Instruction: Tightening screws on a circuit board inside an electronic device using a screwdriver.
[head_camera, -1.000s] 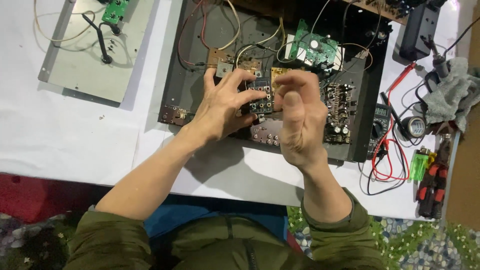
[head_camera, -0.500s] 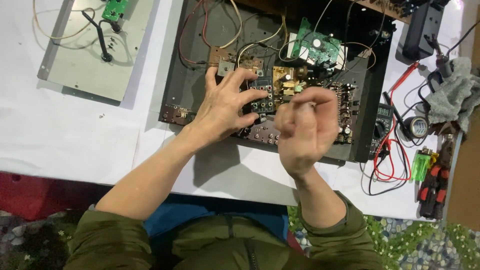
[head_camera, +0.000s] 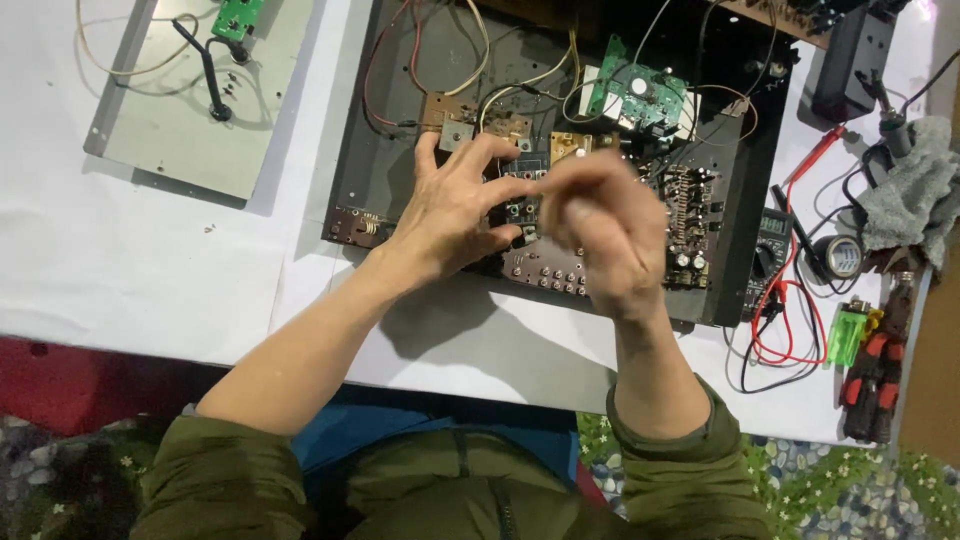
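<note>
Your left hand (head_camera: 455, 210) lies flat, fingers spread, on the brown circuit board (head_camera: 545, 262) at the front of the open black chassis (head_camera: 385, 130), which sits on the white tabletop (head_camera: 120, 260). Your right hand (head_camera: 600, 235) hovers just beside it over the same board, blurred, fingers curled in towards the thumb; whether it pinches anything cannot be made out. Both hands cover the middle of the board, so the parts beneath them are hidden.

Further back in the chassis a green circuit board (head_camera: 640, 100) with a round white part stands among red, white and yellow wires. To the left, apart from the chassis, lies a grey metal panel (head_camera: 190, 110), cut off at the top edge, carrying a small green board (head_camera: 238, 15) and a black cable.

At the right, a dark multimeter (head_camera: 768, 240) with red leads lies just beside the chassis, partly hidden by its edge. Beyond it are a grey cloth (head_camera: 915, 195), a roll of black tape (head_camera: 838, 257), a small green block (head_camera: 847, 335) and red-handled pliers (head_camera: 875, 385); their details are too small to read.
</note>
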